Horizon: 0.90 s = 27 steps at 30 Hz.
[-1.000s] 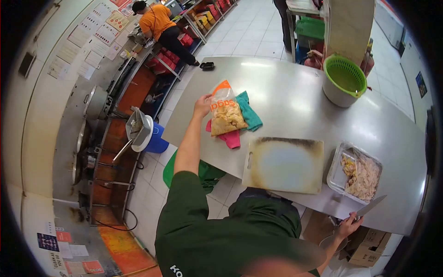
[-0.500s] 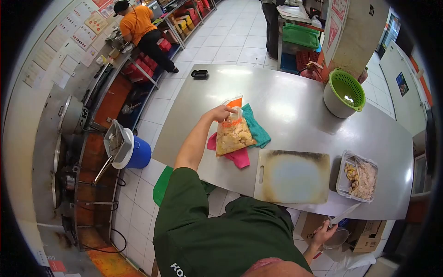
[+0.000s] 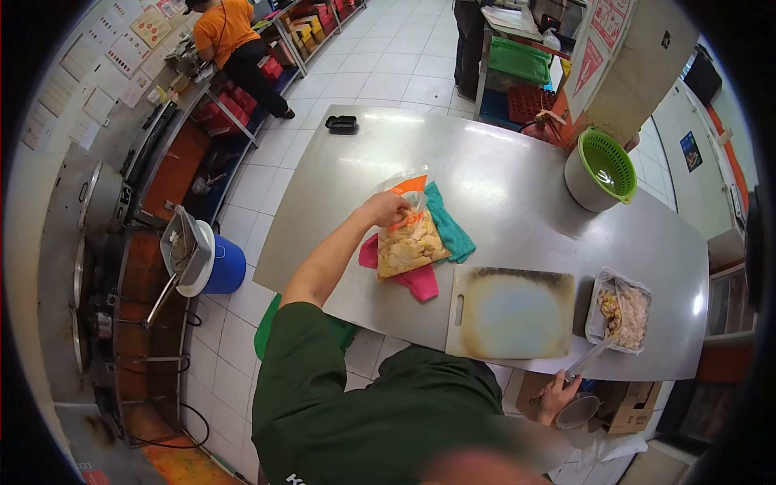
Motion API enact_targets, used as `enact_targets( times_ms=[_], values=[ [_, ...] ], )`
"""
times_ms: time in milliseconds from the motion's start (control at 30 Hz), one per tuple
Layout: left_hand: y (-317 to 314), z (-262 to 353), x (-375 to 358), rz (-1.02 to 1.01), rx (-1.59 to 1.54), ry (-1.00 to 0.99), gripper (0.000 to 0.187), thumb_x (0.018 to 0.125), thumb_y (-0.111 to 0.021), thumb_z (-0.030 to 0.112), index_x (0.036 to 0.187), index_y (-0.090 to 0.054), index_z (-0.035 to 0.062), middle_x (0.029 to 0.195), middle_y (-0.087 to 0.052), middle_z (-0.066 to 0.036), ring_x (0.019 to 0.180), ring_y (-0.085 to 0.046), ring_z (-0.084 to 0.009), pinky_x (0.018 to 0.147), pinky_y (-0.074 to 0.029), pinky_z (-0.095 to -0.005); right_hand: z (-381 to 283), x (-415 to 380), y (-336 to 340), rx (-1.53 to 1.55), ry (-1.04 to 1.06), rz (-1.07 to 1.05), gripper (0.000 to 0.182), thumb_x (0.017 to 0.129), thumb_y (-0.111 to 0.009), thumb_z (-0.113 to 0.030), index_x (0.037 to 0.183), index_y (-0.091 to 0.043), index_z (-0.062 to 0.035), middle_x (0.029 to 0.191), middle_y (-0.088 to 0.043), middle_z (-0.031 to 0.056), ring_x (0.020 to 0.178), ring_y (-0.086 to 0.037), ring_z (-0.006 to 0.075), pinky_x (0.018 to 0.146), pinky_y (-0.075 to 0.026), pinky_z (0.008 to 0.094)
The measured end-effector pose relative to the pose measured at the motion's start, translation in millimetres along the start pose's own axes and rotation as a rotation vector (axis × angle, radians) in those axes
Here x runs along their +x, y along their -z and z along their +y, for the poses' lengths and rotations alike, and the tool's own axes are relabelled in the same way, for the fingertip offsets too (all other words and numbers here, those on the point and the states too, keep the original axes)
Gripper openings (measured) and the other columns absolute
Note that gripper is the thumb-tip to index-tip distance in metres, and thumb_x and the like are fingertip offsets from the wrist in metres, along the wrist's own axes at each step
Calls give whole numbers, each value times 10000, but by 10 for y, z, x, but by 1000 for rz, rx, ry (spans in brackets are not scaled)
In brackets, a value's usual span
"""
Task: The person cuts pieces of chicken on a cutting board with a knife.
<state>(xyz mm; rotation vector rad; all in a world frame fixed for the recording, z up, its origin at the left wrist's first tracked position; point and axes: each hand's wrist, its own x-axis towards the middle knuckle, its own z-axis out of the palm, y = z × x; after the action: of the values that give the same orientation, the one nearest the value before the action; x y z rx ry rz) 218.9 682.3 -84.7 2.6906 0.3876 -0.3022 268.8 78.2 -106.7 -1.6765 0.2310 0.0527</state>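
Note:
My left hand (image 3: 390, 208) is closed on the upper part of a clear plastic bag (image 3: 412, 242) with orange print, filled with pale yellowish pieces. The bag lies on a pink cloth (image 3: 420, 284) and a teal cloth (image 3: 449, 226). Down at the table's near right edge, my right hand (image 3: 558, 394) grips a knife (image 3: 590, 360) by its handle. Its blade points up and right, with the tip at the near edge of a plastic-lined tray (image 3: 592, 323) of shredded pale food and yellowish pieces. Between the hands lies a stained white cutting board (image 3: 513, 315).
A pale bucket with a green strainer (image 3: 602, 166) stands on the steel table (image 3: 323, 202) at the far right. At the far left corner is a small black box (image 3: 341, 124). A blue bucket (image 3: 226, 263) stands left. A person in orange (image 3: 226, 36) works at the back counter.
My left fingers, stretched over the bag before, are now curled in on its upper part. The knife in my right hand has risen slightly toward the tray. The whole view has shifted a little.

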Motion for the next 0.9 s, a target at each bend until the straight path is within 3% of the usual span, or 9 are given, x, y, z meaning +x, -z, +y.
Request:
enact_targets(
  times_ms=[33,100,233,300,433,500,733,833,900],
  values=[
    [-22,0,-43,8,-5,6,300,771,-667,159,1064,-680,94,931,-688,-143,912,-656,-284,796,-512,-371,-26,40,-6,-9,4,-29,537,942,-573,-129,1395,-307,-18,784,-551,45,395,-400,38,305,-319,217],
    [1,4,-152,163,-314,49,254,773,-662,150,1014,-675,69,908,-687,-141,845,-659,-273,763,-512,-366,-52,130,14,-25,27,-57,509,942,-571,-126,1374,-327,-14,769,-546,39,394,-400,39,306,-319,218],
    [122,141,-383,270,-337,65,242,780,-646,131,1013,-675,71,899,-690,-130,819,-658,-258,744,-507,-361,-68,301,61,-40,76,-121,398,942,-564,-117,1291,-404,-13,746,-537,22,404,-403,38,317,-327,214],
    [249,310,-526,359,-562,99,203,769,-631,66,967,-675,47,824,-674,-122,739,-632,-225,701,-498,-334,-74,395,93,-44,103,-169,367,941,-563,-113,1265,-422,-16,747,-535,18,411,-406,37,325,-330,210],
    [499,568,-644,507,-184,40,195,765,-603,13,950,-664,17,826,-673,-120,745,-641,-221,678,-500,-319,-5,602,146,-69,186,-278,256,959,-542,-109,1186,-441,-46,763,-530,36,386,-393,31,310,-329,214],
    [609,645,-687,553,-285,-56,207,730,-590,-1,921,-667,16,809,-669,-148,737,-661,-242,658,-510,-308,-78,616,126,-44,150,-275,288,950,-552,-105,1208,-447,-32,753,-527,21,406,-392,30,327,-330,208],
    [1079,1127,-970,566,-495,16,212,772,-548,-106,944,-646,-30,875,-672,-109,795,-659,-164,722,-534,-276,-82,705,178,-7,97,-257,353,939,-567,-98,1263,-450,-16,756,-535,10,434,-387,27,352,-323,199],
    [1239,1278,-1029,728,-585,-130,210,778,-565,-128,960,-632,-46,885,-669,-100,800,-667,-154,702,-550,-263,303,911,346,-24,175,-265,356,937,-574,-101,1262,-455,-18,743,-537,4,446,-395,25,372,-321,193],
    [1434,1662,-1082,717,-649,-219,217,784,-560,-138,969,-625,-46,892,-665,-93,812,-665,-150,710,-551,-262,-16,724,261,-2,98,-241,342,935,-575,-97,1249,-465,-18,734,-531,-5,458,-398,25,389,-323,194]
  ],
)
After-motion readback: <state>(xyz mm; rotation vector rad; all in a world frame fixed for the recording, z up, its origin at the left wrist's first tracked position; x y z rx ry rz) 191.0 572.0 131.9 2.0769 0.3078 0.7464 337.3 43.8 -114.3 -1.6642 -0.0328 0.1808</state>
